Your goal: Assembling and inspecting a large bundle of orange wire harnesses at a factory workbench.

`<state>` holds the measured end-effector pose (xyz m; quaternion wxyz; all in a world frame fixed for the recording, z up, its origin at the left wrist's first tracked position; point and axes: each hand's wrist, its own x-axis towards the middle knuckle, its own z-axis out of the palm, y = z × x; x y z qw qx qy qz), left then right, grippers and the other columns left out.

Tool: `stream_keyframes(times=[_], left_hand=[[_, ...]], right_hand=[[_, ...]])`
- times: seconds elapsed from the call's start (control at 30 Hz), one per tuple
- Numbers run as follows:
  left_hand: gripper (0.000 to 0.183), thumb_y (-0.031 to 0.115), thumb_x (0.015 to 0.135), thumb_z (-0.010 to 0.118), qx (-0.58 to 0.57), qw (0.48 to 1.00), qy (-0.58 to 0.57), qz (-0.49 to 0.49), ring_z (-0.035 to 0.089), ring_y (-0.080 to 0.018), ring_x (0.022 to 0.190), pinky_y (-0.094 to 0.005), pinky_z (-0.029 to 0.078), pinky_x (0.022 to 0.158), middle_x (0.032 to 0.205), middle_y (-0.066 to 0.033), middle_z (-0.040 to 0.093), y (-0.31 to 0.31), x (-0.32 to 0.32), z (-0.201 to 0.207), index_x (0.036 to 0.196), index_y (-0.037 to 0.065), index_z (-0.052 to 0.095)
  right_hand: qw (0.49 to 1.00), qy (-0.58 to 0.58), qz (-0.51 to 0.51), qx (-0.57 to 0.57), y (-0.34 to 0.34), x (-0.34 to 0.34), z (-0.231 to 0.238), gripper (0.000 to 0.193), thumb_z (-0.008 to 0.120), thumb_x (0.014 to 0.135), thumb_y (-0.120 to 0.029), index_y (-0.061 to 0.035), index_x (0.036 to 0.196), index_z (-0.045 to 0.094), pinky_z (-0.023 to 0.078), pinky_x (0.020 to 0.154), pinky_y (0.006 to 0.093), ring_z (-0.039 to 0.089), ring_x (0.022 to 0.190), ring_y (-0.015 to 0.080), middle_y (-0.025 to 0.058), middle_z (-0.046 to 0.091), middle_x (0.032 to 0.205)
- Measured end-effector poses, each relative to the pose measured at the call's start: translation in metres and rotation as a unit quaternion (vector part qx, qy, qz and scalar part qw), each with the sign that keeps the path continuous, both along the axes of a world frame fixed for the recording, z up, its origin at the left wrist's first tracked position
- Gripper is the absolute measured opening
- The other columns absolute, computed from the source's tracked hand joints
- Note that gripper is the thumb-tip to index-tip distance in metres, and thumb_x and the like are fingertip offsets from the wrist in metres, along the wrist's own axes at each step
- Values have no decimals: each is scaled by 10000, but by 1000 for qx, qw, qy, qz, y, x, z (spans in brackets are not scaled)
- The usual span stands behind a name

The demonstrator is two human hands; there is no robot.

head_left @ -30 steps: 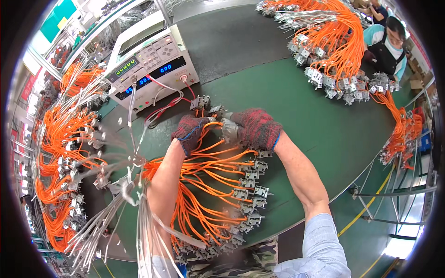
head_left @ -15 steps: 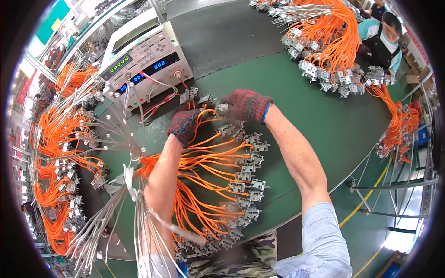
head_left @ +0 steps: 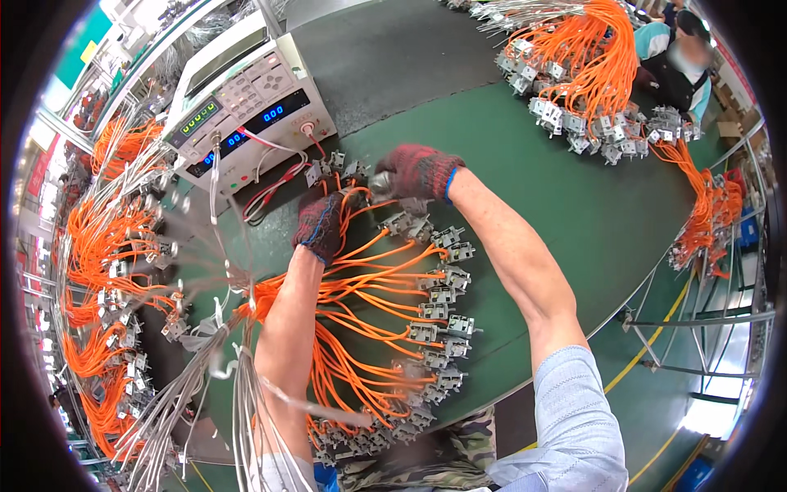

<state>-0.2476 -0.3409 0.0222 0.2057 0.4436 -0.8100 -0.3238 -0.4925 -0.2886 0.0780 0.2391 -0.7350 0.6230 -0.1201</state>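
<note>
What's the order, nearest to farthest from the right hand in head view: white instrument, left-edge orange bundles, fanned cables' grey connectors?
1. Grey connectors, below the right hand
2. White instrument, upper left
3. Orange bundles, far left

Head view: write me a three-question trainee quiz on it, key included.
1. True or false: the left hand and the right hand both wear gloves.
2. Pick one. The cables fanned out below the hands are: a) blue, b) orange, c) black.
3. Fill the gap: in the picture, the boxy instrument with lit displays stands to the ____ of the right hand.

Key: 1 true; 2 b; 3 left.
</note>
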Motion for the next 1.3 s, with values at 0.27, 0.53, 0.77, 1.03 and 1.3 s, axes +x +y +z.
stream_keyframes(times=[0.27, 0.53, 0.77, 1.03, 1.3], left_hand=[[226, 232, 980, 668, 313, 920, 231, -45, 580, -89, 728, -300, 461, 628, 811, 2, 644, 30, -14, 9, 1036, 22, 730], [144, 165, 929, 675, 201, 950, 170, -166, 603, -164, 725, -314, 490, 664, 850, -70, 669, 16, -14, -2, 914, 32, 728], [309, 259, 955, 672, 326, 923, 166, -124, 648, -134, 867, -322, 526, 709, 972, -29, 714, 29, -19, 29, 1143, 16, 707], [432, 452, 1044, 547, -82, 992, -96, -9, 641, -521, 968, -589, 493, 841, 980, -280, 704, 42, -30, 12, 1040, 49, 702], [326, 298, 1035, 500, -191, 978, -84, 23, 609, -444, 1172, -543, 499, 968, 1265, -187, 675, 70, -8, -17, 1185, 106, 716]], right_hand=[[996, 61, 47, 33, 56, 9, 15, 421, 727, 916, -455, -158, 1210, 781, 583, 880, 482, 747, 946, 357, 160, 786, 1041], [929, -343, -60, -127, 15, -3, 2, 532, 778, 932, -367, -22, 1330, 708, 579, 923, 383, 722, 1108, 200, 150, 776, 1221], [947, -297, -47, 114, -10, 21, -4, 548, 756, 859, -474, -97, 1257, 766, 579, 951, 438, 757, 1045, 343, 171, 779, 1178], [982, 184, -39, 3, 13, 25, -1, 423, 609, 952, -446, -93, 1039, 825, 596, 870, 477, 763, 1024, 351, 193, 785, 1085], [984, 128, -122, 33, 30, 28, -1, 491, 545, 971, -479, -74, 1039, 816, 582, 875, 493, 749, 1024, 370, 203, 775, 1074]])
